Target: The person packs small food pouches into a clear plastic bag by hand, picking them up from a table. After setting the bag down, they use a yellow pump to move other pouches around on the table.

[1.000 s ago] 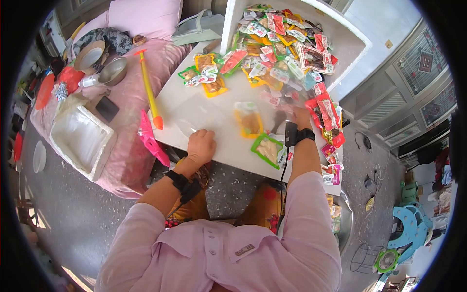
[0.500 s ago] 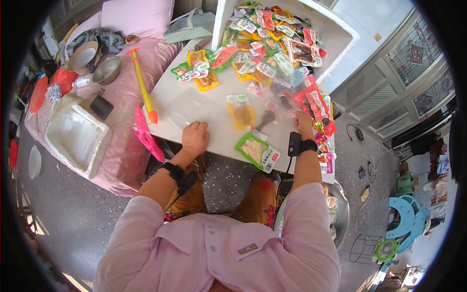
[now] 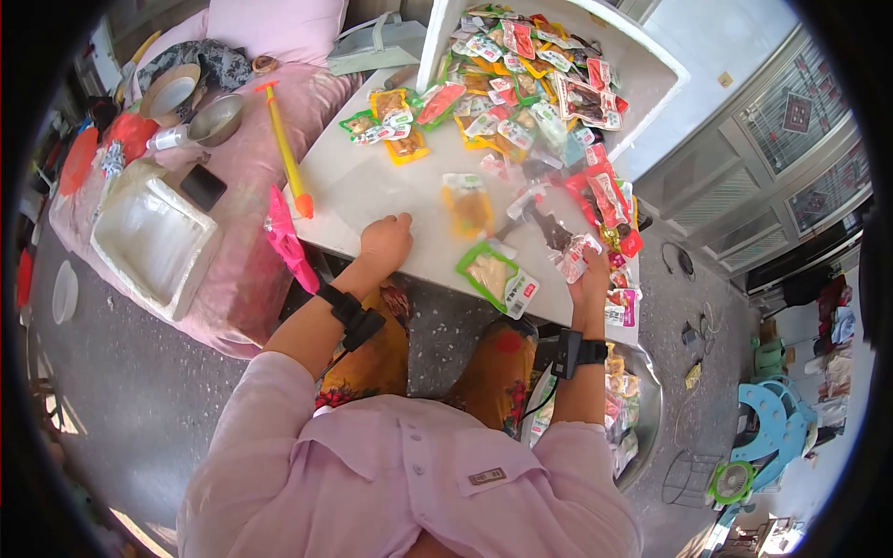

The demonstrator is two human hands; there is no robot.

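My right hand (image 3: 590,279) grips the end of a small red-and-white snack packet (image 3: 564,247) with dark food inside, at the right of the table. My left hand (image 3: 387,242) rests at the table's front edge with its fingers curled closed. Whether it holds anything is hidden. A faint sheet of clear plastic (image 3: 358,200) lies just beyond that hand. Between my hands lie a green-edged packet (image 3: 493,277) with pale food and a yellow packet (image 3: 468,206) with brownish food.
A white foam box (image 3: 642,102) on its side spills many snack packets (image 3: 521,79) across the back of the table. A few more packets (image 3: 395,121) lie at left. A metal basin (image 3: 651,409) with packets stands below right. A yellow tube (image 3: 284,149) and pink packet (image 3: 286,237) lie left.
My right hand has picked up the dark snack packet and drawn it toward me. My left hand has shifted slightly along the table edge. The camera view has turned a little.
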